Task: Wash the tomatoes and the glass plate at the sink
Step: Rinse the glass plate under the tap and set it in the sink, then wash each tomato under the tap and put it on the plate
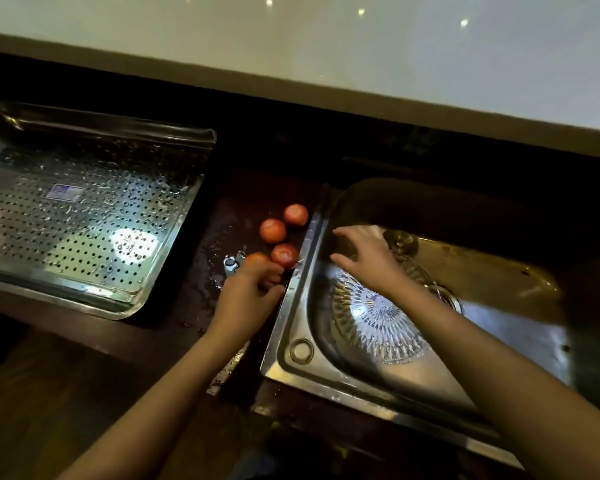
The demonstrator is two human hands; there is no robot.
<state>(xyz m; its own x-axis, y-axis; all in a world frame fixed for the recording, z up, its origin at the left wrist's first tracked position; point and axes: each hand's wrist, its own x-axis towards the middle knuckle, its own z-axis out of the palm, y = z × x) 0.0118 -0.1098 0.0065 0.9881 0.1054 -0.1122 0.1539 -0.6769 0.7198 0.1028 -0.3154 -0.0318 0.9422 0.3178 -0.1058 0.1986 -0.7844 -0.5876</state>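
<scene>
At a dim kitchen sink (278, 341), the person's left hand (248, 292) curls its fingers round a tomato (255, 258) on the wet dark counter (229, 209). Three more tomatoes (273, 230) lie clustered just beyond it, beside the sink's left rim. The right hand (369, 259), fingers spread and grasping nothing, reaches over the far edge of the glass plate (381, 320), which lies in the basin. A perforated steel tray (84, 233) sits at left.

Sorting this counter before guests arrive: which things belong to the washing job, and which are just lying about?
Job: tomatoes, one gripped by the left hand; glass plate in the sink, under the open right hand.
Lying about: perforated steel tray.
</scene>
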